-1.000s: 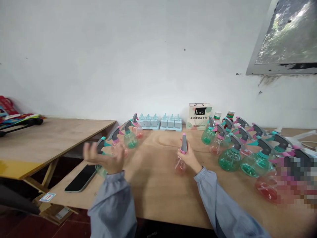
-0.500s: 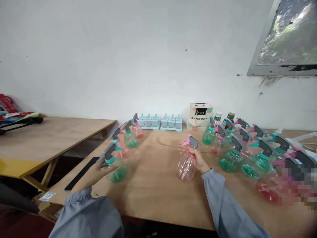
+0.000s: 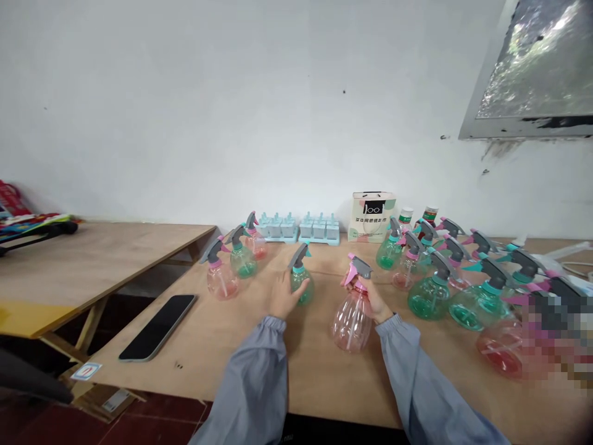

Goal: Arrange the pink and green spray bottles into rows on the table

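My right hand (image 3: 377,303) is closed round the neck of a clear pink spray bottle (image 3: 351,327), which stands upright with its grey and pink trigger head above my fingers. To its left, a green spray bottle (image 3: 303,287) is upright with its grey and teal head turned to the right. My left hand (image 3: 283,293) wraps it from the left side, thumb across its front; the other fingers are partly hidden. Further left stand a pink spray bottle (image 3: 222,281), a green one (image 3: 243,262) and another pink one (image 3: 257,245).
Several more spray bottles, such as a green one (image 3: 428,300), crowd the right side. A black phone (image 3: 158,327) lies at the table's left edge. Along the wall are pale blue ice-pop moulds (image 3: 319,230) and a paper bag (image 3: 370,219). A second table (image 3: 115,253) stands left.
My left hand has carried the green spray bottle from the left group to mid-table, uncovering the phone. My right hand still holds the pink bottle, now more upright.
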`<act>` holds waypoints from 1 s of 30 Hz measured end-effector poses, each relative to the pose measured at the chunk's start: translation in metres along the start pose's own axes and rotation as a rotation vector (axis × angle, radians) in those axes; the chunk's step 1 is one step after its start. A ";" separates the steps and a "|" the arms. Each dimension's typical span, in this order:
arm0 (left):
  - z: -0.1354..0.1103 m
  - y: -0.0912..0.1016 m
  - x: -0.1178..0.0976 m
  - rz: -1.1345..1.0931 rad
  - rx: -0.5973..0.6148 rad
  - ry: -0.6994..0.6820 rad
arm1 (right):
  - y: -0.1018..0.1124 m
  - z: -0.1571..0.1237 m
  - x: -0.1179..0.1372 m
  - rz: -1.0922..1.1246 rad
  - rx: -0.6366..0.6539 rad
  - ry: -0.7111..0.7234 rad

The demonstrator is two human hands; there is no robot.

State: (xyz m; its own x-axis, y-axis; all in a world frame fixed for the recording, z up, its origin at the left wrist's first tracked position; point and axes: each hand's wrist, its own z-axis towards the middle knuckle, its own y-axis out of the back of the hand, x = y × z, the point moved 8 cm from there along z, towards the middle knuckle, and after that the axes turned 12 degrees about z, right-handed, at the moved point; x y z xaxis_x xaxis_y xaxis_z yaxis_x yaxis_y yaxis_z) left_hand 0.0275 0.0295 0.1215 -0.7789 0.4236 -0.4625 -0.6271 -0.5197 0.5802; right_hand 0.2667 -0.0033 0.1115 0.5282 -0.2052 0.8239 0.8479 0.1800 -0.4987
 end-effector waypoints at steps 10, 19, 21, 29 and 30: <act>-0.013 -0.021 0.012 -0.008 0.035 0.079 | -0.031 -0.007 -0.002 -0.015 0.162 -0.030; -0.013 -0.021 0.010 -0.046 0.054 0.054 | -0.034 -0.008 -0.005 -0.019 0.181 -0.034; -0.013 -0.021 0.010 -0.058 0.054 0.052 | -0.033 -0.007 -0.005 -0.027 0.167 -0.038; -0.013 -0.020 0.009 -0.082 0.051 0.045 | -0.033 -0.008 -0.005 -0.038 0.165 -0.063; -0.013 -0.020 0.009 -0.080 0.052 0.046 | -0.034 -0.008 -0.004 -0.042 0.160 -0.048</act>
State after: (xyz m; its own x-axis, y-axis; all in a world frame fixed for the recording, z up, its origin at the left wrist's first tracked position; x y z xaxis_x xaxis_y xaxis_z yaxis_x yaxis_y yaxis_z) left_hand 0.0333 0.0343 0.0973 -0.7266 0.4272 -0.5381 -0.6870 -0.4462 0.5735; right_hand 0.2359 -0.0163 0.1236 0.4862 -0.1701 0.8572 0.8490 0.3242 -0.4172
